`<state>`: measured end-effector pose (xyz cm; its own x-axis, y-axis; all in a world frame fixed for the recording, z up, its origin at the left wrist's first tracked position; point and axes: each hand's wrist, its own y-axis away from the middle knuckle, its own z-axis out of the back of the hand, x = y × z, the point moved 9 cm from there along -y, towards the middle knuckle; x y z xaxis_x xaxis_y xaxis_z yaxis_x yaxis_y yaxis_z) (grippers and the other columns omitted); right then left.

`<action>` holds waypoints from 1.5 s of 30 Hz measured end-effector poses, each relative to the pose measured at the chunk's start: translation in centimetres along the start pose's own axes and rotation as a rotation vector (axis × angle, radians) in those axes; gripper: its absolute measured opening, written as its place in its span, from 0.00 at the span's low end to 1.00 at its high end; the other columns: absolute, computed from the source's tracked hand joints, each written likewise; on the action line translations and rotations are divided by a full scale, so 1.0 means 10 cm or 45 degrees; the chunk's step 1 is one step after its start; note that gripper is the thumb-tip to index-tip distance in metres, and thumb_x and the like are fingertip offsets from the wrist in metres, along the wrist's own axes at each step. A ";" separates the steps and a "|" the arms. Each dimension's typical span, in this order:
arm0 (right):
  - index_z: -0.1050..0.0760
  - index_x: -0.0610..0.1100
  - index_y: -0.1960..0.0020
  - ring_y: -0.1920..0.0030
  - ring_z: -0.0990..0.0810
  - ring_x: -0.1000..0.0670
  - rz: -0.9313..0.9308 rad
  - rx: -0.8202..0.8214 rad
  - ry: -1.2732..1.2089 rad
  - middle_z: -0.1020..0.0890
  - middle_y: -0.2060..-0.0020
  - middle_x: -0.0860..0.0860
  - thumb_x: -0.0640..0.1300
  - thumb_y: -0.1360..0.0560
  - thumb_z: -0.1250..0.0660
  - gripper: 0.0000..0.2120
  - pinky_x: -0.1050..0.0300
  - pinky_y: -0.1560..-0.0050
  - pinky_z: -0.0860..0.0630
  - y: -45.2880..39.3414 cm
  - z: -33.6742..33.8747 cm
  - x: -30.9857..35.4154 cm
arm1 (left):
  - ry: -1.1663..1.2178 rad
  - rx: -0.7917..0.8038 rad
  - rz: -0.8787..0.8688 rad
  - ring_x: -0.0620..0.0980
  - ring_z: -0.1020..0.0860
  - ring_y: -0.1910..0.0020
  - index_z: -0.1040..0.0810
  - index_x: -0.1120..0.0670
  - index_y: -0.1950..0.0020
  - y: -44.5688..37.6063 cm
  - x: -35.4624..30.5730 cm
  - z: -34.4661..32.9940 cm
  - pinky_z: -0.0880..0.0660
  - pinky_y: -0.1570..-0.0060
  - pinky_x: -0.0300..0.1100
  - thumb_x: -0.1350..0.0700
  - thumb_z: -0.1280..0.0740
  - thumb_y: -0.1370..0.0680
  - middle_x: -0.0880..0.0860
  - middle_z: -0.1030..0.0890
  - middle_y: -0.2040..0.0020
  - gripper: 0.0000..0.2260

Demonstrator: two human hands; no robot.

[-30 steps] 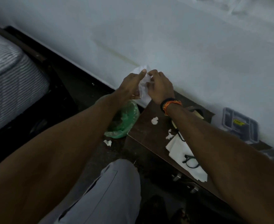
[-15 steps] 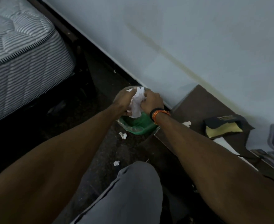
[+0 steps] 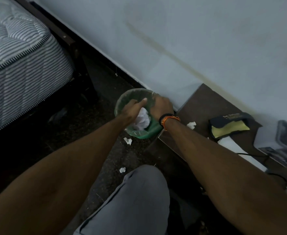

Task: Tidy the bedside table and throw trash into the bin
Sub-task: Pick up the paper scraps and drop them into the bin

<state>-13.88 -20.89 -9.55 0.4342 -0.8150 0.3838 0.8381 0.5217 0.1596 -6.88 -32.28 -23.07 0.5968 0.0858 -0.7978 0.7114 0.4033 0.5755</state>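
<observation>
Head view, both hands over green bin [image 3: 140,133], left hand [image 3: 133,107] fingers straight, right hand [image 3: 161,106] grip unclear, crumpled tissue [image 3: 142,120] beneath

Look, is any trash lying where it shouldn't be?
Yes. Two small white paper scraps lie on the dark floor beside the green bin, not in it. Another scrap sits on the bedside table.

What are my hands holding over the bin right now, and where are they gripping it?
It cannot be told. Both the left hand and right hand sit over the bin, with the crumpled paper below them.
</observation>
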 end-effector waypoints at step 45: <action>0.18 0.42 0.55 0.55 0.20 0.43 -0.226 -0.867 -0.135 0.18 0.56 0.46 0.34 0.30 0.38 0.11 0.53 0.57 0.24 2.63 2.03 -2.35 | -1.270 0.127 -0.838 0.64 0.22 0.46 0.21 0.62 0.49 2.11 -1.34 -2.17 0.23 0.49 0.53 0.54 0.30 0.25 0.63 0.21 0.46 0.12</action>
<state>-8.71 17.13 4.11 0.2664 -0.8259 0.4968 0.9284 0.0815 -0.3625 -7.99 -5.14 -4.14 0.1014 -0.8721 -0.4786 0.9873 0.0292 0.1560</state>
